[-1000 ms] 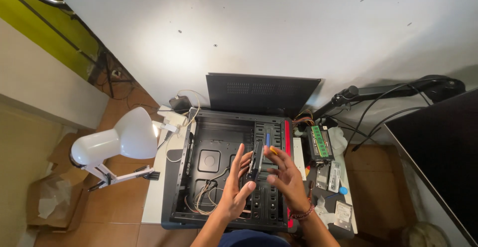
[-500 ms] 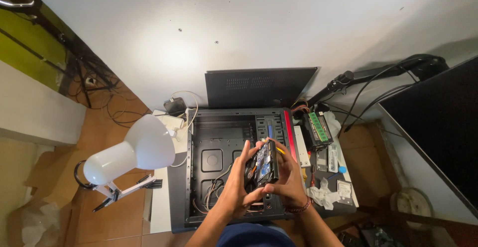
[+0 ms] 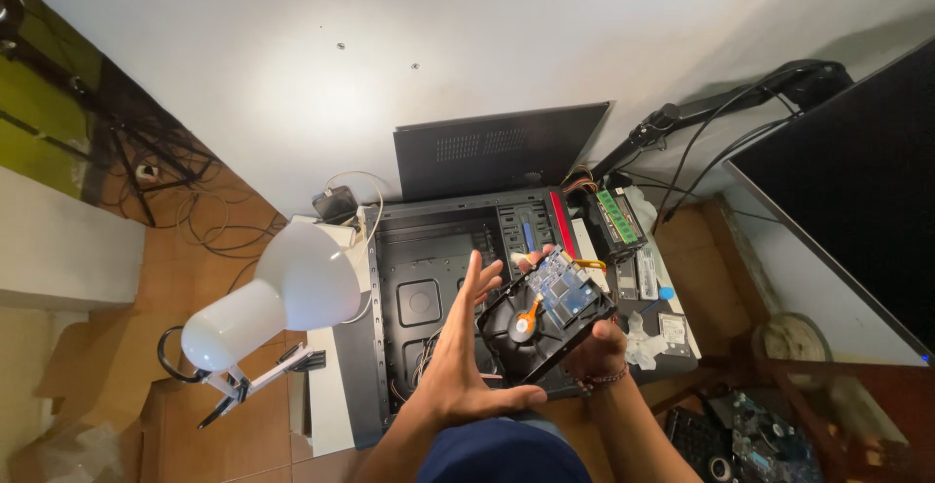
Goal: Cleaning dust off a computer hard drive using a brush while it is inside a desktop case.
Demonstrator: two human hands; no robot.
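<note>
The head view shows one hard drive (image 3: pixel 542 319), held above the open computer case (image 3: pixel 429 293) with its underside up: a black metal body, a pale circuit board at its far end and an orange patch near the middle. The right hand (image 3: pixel 596 347) is clamped on the drive from below and at its right edge, fingers curled around the near corner, a beaded band at the wrist. The left hand (image 3: pixel 466 352) is spread flat and apart, palm toward the drive's left edge and touching or nearly touching it; which one cannot be told. There is one case, black with a red strip along its right side, lying on its side on a white table (image 3: pixel 326 400), its bay empty of boards and a few loose wires in the lower part. One black side panel (image 3: pixel 497 149) leans upright against the white wall (image 3: pixel 438 45) behind the case. One white lamp (image 3: pixel 278 298) stands to the left on a jointed arm. Right of the case lie one green memory stick (image 3: pixel 616 215) and several small packets. One dark monitor (image 3: pixel 857 201) fills the right edge on a black arm (image 3: pixel 721 103). The floor (image 3: pixel 209 240) is brown tile, with tangled cables at the left.
</note>
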